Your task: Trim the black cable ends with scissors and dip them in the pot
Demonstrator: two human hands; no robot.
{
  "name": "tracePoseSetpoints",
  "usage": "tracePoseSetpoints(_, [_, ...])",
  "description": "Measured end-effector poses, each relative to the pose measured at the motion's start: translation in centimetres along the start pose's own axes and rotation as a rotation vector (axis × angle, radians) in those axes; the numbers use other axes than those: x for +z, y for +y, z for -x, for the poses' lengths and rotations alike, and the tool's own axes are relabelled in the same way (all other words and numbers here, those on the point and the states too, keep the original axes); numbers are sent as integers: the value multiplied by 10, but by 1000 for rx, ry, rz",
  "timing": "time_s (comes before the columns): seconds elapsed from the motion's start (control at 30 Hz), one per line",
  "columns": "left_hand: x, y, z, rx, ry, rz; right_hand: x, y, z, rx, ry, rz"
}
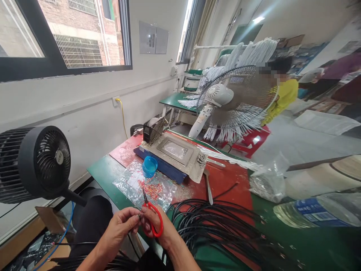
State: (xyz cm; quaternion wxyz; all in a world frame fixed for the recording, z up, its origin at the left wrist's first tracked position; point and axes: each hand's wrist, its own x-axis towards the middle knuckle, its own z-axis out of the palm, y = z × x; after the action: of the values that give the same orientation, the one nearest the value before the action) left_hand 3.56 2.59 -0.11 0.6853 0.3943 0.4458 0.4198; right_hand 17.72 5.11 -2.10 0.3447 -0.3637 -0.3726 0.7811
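Observation:
My left hand [124,223] is closed in a pinch on the dark end of a black cable [133,246], which hangs down below my fingers. Right beside it, my right hand [160,223] is wrapped round a pair of scissors [158,218] with red handles, blades pointing away from me. Fingertips of both hands meet at the cable's end, so its tip is mostly hidden. Beyond the blades, red and yellow scraps [153,189] lie on a clear plastic bag [128,184]. A bundle of black cables [208,218] spreads across the table to the right.
Past the bag stand a blue round tub [149,166] and a solder pot [169,156] with a small fan [153,131]. A spoon-like tool [208,188] and large bottle [313,212] are rightward. Fans stand left [36,162] and ahead [218,94]; a person in yellow [286,96] sits beyond.

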Motion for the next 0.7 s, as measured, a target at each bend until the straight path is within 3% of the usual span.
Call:
tracePoseSetpoints(0.3, [-4, -3, 0, 38, 17, -38, 0, 4, -1, -13, 22, 2])
tracePoseSetpoints(0.47, [-1, 0, 2, 68, -44, -22, 6, 3, 1, -36, 57, -26])
tracePoseSetpoints(0.7, [2, 4, 1, 58, -11, 8, 4, 3, 1, -98, 7, -34])
